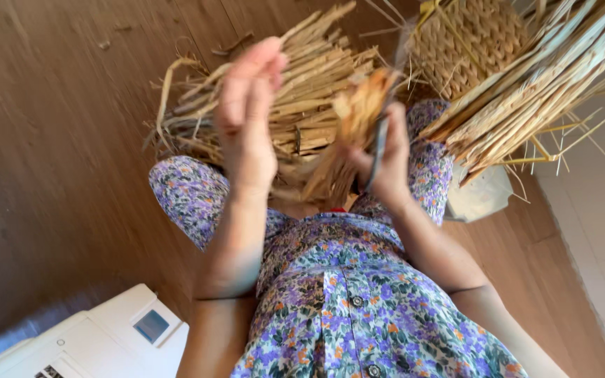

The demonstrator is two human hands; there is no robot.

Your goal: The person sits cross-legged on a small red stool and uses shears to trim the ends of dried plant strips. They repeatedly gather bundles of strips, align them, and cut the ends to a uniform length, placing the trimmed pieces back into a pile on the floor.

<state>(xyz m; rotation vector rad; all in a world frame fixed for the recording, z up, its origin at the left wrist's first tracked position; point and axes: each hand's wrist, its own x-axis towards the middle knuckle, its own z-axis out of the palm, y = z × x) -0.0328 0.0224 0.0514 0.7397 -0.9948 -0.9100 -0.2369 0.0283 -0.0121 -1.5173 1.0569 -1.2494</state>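
Head view. Right hand (385,157) at 1 o'clock, fingers pinching a short bunch of dried straw (350,129) together with dark scissors (379,150). Left hand (246,115) at 11 o'clock, blurred, fingers pressed together and extended, holding nothing. Loose straw pile (295,91) lies on the wooden floor (57,140) beyond; woven basket (470,42) at 2 o'clock. Step: apparently trimming the bunch; steadying it seems required.

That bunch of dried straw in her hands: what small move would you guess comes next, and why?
Probably the left hand closes on the straw bunch. The right hand already grips the bunch, apparently with a dark tool, perhaps scissors, though blur hides it. The left hand is raised beside the bunch, fingers loose, holding nothing, so steadying the strands seems likeliest.
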